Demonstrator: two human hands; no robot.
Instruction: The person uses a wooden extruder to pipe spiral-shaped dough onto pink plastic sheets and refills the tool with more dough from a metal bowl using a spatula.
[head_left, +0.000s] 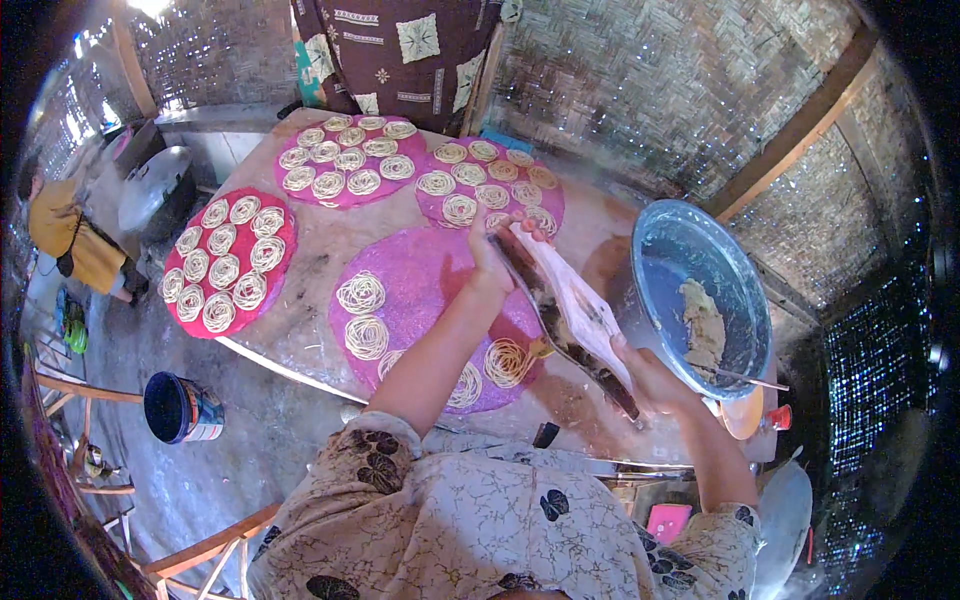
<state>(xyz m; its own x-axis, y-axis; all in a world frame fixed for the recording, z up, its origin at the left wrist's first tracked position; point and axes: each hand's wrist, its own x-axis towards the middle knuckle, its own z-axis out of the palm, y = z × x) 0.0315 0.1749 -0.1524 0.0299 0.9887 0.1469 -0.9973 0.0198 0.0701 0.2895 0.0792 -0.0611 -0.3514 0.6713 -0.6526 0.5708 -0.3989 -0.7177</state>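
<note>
Both my hands grip a long wooden dough press, dark on one face and pale pink on the other, tilted over the worktop. My left hand is closed round its far end, and my right hand is closed round its near end. Beneath the press lies a large round pink mat. Several coiled nests of pale dough strands rest along its left and front edge. The yellower nest lies closest to the press. My left forearm covers part of the mat and some nests.
More nest-covered mats are the red mat, the far pink mat and another pink mat. A blue basin at right holds a dough lump and a stick. A dark bucket stands on the floor; a person bends at far left.
</note>
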